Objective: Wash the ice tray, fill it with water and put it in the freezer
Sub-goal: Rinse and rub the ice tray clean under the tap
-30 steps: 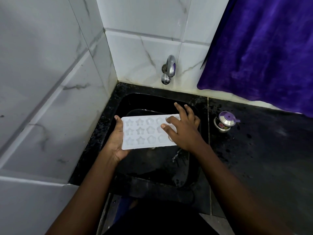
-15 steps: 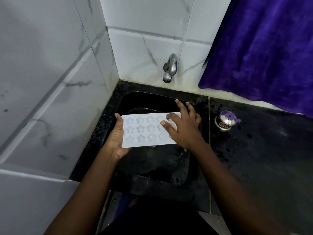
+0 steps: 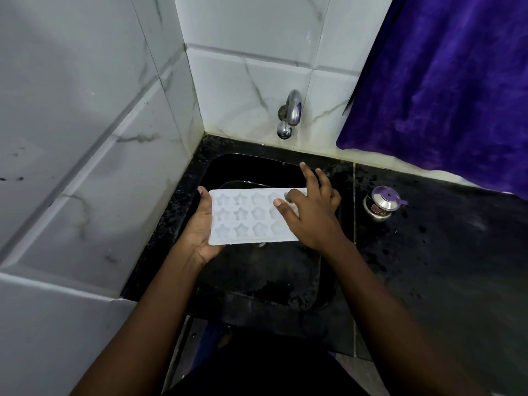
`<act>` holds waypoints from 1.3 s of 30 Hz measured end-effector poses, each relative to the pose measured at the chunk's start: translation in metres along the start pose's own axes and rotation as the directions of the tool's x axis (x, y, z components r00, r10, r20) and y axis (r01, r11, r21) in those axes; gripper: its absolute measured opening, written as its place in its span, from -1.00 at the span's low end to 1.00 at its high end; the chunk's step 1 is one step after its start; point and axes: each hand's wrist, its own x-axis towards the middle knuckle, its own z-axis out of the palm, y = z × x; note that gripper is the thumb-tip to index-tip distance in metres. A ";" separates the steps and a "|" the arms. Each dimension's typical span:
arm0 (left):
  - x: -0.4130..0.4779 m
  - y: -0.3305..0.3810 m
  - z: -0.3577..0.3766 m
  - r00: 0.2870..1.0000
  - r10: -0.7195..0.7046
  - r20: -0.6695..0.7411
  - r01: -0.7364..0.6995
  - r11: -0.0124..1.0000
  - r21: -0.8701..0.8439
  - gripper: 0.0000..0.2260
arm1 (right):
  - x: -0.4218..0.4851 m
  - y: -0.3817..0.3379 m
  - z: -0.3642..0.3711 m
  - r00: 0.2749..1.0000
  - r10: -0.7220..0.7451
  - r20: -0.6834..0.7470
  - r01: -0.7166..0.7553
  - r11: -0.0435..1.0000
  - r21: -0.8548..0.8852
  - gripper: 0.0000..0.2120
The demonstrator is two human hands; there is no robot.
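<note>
A white ice tray [image 3: 245,215] with star-shaped cells is held flat over the black sink [image 3: 257,275]. My left hand [image 3: 200,227] grips its left end from below, thumb at the top corner. My right hand [image 3: 311,212] lies on the tray's right end with fingers spread, its fingertips pressing on the cells and covering them. A chrome tap [image 3: 290,114] sticks out of the tiled wall just behind the sink; no stream of water shows.
A small steel pot with a purple lid [image 3: 383,202] stands on the wet black counter [image 3: 428,252] right of the sink. A purple cloth [image 3: 445,81] hangs at the back right. White marble tiles [image 3: 85,138] close off the left side.
My right hand has shifted slightly along the tray's right end, fingers spreading wider. The tray and left hand stay almost in place over the sink.
</note>
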 end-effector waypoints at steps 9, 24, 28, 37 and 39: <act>-0.003 -0.007 0.003 0.998 -0.012 0.058 0.014 1.000 -0.023 -0.08 | 0.001 -0.013 -0.008 0.990 -0.082 0.113 0.087 0.995 -0.041 -0.47; 0.000 -0.003 -0.004 1.000 0.009 -0.021 -0.009 1.000 -0.017 -0.09 | -0.001 -0.017 -0.010 0.985 -0.074 0.159 0.089 0.992 -0.091 -0.54; -0.001 -0.007 -0.003 1.000 -0.003 -0.006 0.003 1.000 -0.008 -0.09 | 0.000 -0.017 -0.011 0.990 -0.044 0.133 0.059 0.992 -0.111 -0.55; -0.002 -0.009 -0.004 1.000 0.005 0.004 -0.005 1.000 -0.017 -0.12 | -0.001 -0.011 -0.016 0.983 -0.069 0.168 0.093 0.986 -0.140 -0.45; -0.003 -0.010 -0.002 1.000 0.010 0.002 -0.010 1.000 -0.028 -0.12 | 0.000 -0.013 -0.016 0.985 -0.054 0.162 0.081 0.983 -0.164 -0.48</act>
